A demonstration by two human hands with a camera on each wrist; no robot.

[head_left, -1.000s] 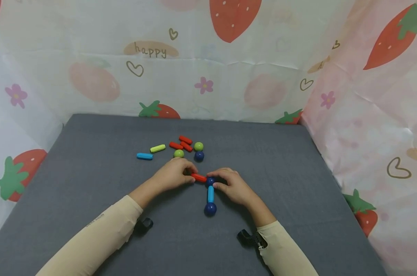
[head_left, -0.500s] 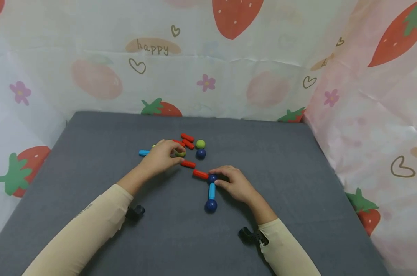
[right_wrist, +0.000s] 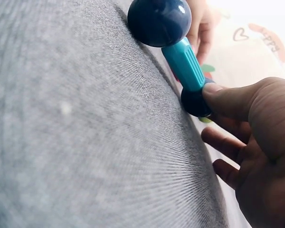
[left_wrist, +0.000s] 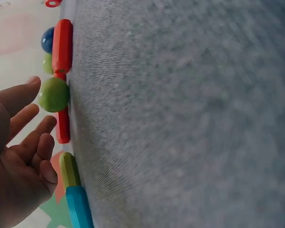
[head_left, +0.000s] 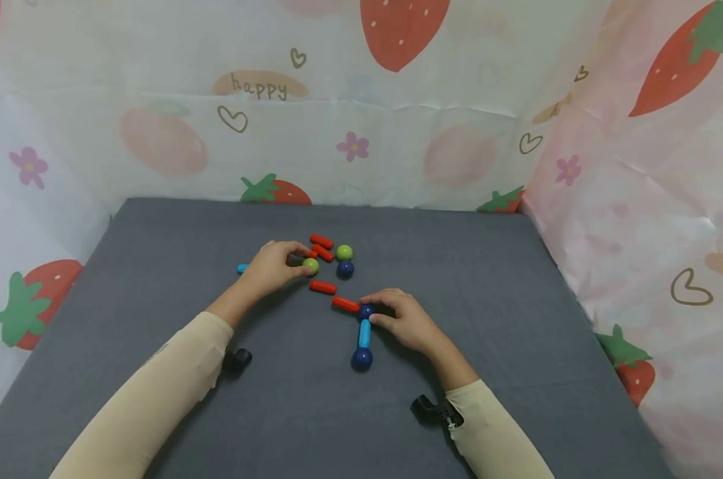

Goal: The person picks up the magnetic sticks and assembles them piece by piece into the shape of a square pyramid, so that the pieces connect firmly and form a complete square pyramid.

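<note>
My right hand (head_left: 406, 319) pinches a dark blue ball (head_left: 366, 312) between thumb and fingers. A light blue stick (head_left: 364, 334) joins that ball to a second dark blue ball (right_wrist: 159, 21) nearer the front. A red stick (head_left: 345, 304) reaches from the pinched ball toward the left. Farther back, my left hand (head_left: 274, 266) has its thumb and fingers spread around a green ball (left_wrist: 53, 95), with the thumb tip right at its side. Another red stick (head_left: 322, 287) lies loose between the green ball and the joined pieces.
Behind the left hand lie several red sticks (head_left: 322, 241), another green ball (head_left: 344, 253) and a dark blue ball (head_left: 345, 269). The left hand hides a yellow-green stick (left_wrist: 70, 168) from the head view and partly covers a blue stick (head_left: 241, 269). Grey cloth covers the table (head_left: 487, 279).
My left hand has left the red sticks and moved back and left to the green ball, uncovering a loose red stick. The right hand stays on its blue ball.
</note>
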